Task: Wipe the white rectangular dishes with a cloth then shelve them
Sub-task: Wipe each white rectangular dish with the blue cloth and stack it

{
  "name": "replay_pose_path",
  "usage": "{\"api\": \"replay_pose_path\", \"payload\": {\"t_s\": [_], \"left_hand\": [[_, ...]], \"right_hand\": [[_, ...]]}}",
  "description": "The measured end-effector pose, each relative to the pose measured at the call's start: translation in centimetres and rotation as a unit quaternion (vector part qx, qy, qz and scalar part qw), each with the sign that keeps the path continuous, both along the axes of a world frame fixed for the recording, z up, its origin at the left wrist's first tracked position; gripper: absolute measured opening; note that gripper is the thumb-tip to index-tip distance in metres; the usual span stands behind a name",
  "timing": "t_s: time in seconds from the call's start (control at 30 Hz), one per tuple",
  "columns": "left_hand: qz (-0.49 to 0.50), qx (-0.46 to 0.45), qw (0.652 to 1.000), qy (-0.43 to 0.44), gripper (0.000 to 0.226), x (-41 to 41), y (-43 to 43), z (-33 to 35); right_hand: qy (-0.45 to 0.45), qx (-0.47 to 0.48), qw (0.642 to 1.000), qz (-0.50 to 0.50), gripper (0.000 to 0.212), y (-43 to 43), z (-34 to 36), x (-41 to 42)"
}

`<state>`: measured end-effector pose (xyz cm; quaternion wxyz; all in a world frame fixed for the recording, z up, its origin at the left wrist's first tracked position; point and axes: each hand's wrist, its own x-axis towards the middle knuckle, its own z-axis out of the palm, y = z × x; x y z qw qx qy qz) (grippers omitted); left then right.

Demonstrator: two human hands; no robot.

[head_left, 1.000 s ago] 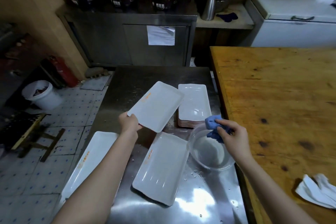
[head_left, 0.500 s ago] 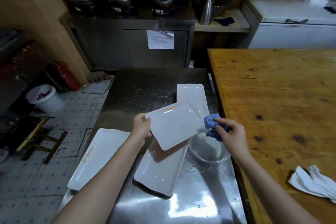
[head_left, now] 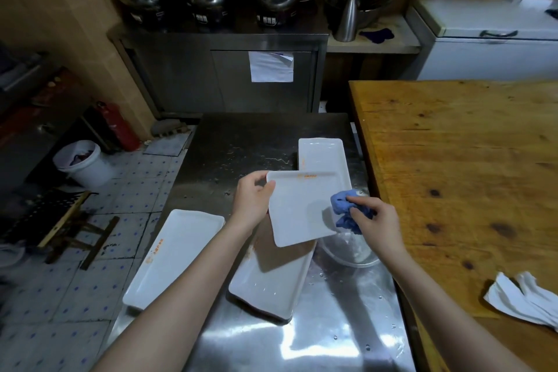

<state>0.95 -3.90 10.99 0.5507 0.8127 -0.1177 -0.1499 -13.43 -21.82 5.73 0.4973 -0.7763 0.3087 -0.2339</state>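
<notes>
One held dish (head_left: pixel 302 208), white and rectangular, is up above the steel desk (head_left: pixel 302 341), mid-view and slightly tilted. The orange print on its far rim is too small to read. The left hand (head_left: pixel 252 201) has its grip clamped on the dish's far-left corner, fingers curled round the edge. The right hand (head_left: pixel 376 220) has its grip bunched round a blue cloth (head_left: pixel 344 211), which touches the dish's right edge.

The held dish hides the far end of a second dish (head_left: pixel 271 284) lying flat on the desk below it. It also hides the near end of a far dish (head_left: pixel 321 154); can't tell if that one tops a stack. A left dish (head_left: pixel 175 257) lies flat at the desk's left edge. A clear bowl (head_left: pixel 353 254) sits under the right hand, mostly covered.

A wooden desk (head_left: pixel 453 160) is on the right, with a crumpled white rag (head_left: pixel 525 299) on its near part, cut off by the frame.
</notes>
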Motion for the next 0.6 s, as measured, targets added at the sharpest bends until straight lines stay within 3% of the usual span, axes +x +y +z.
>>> {"api": "replay_pose_path", "payload": {"t_s": [0.23,0.6], "left_hand": [[-0.008,0.007,0.997,-0.079,0.018,-0.5,0.3,0.8],[-0.035,0.001,0.997,-0.067,0.017,-1.1,0.0,1.1]], "right_hand": [[0.006,0.005,1.000,0.001,0.024,0.2,0.1,0.0],[0.007,-0.024,1.000,-0.010,0.023,-0.4,0.8,0.7]]}}
